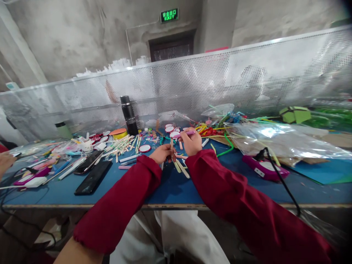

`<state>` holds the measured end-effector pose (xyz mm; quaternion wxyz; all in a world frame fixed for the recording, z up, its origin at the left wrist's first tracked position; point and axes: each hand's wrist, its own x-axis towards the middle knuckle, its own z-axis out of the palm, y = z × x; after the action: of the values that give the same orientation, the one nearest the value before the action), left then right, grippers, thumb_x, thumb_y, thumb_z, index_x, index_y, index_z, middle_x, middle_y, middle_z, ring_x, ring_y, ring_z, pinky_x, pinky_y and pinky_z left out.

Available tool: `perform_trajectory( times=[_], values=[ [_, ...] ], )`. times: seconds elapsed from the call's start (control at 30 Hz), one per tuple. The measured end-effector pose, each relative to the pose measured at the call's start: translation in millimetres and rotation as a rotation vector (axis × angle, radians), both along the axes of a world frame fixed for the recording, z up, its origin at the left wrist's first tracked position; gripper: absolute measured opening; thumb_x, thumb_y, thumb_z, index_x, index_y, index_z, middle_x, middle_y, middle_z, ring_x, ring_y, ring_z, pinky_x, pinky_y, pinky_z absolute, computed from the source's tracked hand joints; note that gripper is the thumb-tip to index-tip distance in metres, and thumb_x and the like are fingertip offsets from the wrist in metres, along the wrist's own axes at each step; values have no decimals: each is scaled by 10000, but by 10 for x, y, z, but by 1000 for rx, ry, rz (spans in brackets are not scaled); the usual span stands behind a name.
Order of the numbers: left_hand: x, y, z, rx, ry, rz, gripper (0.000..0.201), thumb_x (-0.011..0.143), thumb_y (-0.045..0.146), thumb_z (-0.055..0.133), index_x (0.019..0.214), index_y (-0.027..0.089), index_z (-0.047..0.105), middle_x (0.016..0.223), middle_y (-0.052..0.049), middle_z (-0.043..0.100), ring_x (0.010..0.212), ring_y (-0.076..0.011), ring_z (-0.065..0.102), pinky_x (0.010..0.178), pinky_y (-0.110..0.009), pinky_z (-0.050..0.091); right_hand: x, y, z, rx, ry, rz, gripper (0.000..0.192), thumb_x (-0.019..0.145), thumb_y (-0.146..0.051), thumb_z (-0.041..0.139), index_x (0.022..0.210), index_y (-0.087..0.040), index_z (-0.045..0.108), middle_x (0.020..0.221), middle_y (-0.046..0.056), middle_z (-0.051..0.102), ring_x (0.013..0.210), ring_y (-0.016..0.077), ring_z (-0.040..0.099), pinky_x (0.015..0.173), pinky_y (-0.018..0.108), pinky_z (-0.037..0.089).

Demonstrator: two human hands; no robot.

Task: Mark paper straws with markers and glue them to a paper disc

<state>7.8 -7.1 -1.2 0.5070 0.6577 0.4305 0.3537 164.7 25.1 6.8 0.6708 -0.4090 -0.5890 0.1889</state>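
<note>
My left hand [162, 153] is closed on a wooden craft stick [172, 144], which points upward from the fingers. In my right hand [191, 142] is a pink marker pen [177, 136], its tip end directed left, close to the top of that stick. I cannot tell whether the two touch. Loose craft sticks [183, 169] lie on the blue tabletop just below both hands. To the left of my left hand are a white pen [129, 159] and a round white piece with a red rim [145, 148].
Two dark phones [93, 178] lie left of my arms, before a pile of sticks [126, 145]. A black bottle [129, 116] stands behind. On the right are a purple power strip [265, 169], a clear plastic bag [291, 141] and pipe cleaners [229, 146]. Another person's hand [6, 162] shows far left.
</note>
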Motion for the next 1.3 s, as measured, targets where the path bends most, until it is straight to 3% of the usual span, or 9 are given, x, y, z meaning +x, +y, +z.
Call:
perform_trajectory(
  times=[1.3],
  values=[
    [-16,1,10,19,21,11,84,785,201,579,837,164,524,585,-11,650,401,-84,501,404,-204,220,-11,-42,32,7,16,-36,162,804,-292,549,657,-236,512,570,-42,629,575,150,575,634,285,407]
  ],
)
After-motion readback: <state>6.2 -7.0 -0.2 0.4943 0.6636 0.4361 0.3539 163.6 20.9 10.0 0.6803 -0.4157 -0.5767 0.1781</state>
